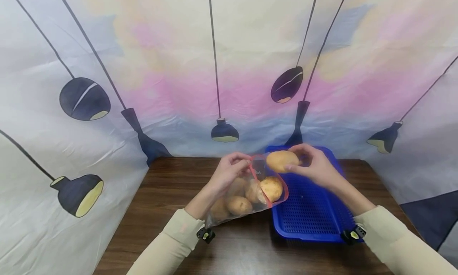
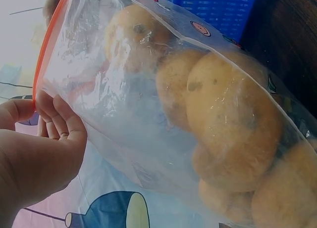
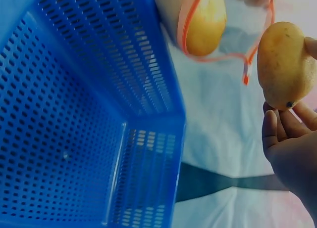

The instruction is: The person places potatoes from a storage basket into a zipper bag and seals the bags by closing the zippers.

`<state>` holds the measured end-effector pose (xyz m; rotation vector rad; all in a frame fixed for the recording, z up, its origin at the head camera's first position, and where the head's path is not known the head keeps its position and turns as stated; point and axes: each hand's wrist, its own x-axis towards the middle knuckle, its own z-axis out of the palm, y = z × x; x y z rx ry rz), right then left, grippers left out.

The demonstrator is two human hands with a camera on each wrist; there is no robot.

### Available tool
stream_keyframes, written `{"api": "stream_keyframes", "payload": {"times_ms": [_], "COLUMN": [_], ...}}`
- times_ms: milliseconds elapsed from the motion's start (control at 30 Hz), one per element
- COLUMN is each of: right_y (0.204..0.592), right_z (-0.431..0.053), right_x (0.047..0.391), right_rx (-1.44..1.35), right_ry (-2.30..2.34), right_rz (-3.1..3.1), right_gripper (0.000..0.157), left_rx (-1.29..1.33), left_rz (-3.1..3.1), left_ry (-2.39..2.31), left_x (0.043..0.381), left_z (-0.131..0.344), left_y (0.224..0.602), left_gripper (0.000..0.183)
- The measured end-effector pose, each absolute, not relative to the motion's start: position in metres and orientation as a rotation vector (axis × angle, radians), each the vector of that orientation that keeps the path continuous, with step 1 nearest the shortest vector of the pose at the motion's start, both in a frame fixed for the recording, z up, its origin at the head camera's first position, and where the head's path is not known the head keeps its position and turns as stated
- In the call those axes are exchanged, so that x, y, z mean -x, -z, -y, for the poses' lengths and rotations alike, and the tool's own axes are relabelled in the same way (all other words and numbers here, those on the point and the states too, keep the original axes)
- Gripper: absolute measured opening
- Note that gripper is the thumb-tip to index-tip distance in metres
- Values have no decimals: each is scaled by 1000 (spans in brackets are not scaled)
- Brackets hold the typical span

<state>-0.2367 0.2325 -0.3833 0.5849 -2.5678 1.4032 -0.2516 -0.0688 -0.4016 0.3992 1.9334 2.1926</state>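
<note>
Handling looks partway along: one potato (image 1: 280, 161) is out, pinched by the right hand (image 1: 316, 168) just beside the zip bag's (image 2: 133, 124) open mouth, while several other potatoes (image 1: 239, 206) lie inside. Across the mouth, the left hand (image 1: 230, 171) pinches the red rim (image 2: 47, 37); a blue basket (image 1: 307, 236) stands beside the bag.

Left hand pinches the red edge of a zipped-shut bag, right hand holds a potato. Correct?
Not quite: the head view shows the bag gaping open. The left hand pinches its red edge; the right hand holds a potato.
</note>
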Motion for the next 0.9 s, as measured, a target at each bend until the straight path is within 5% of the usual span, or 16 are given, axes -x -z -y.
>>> {"api": "stream_keyframes", "payload": {"times_ms": [900], "right_y": [383], "right_z": [-185], "right_x": [227], "right_rx": [-785], "right_ry": [-1199], "right_rz": [2557], "right_gripper": [59], "left_rx": [-373], "left_rz": [-1920], "left_ry": [-2211], "left_x": [250], "left_z": [71], "left_y": [396], "left_gripper": [24]}}
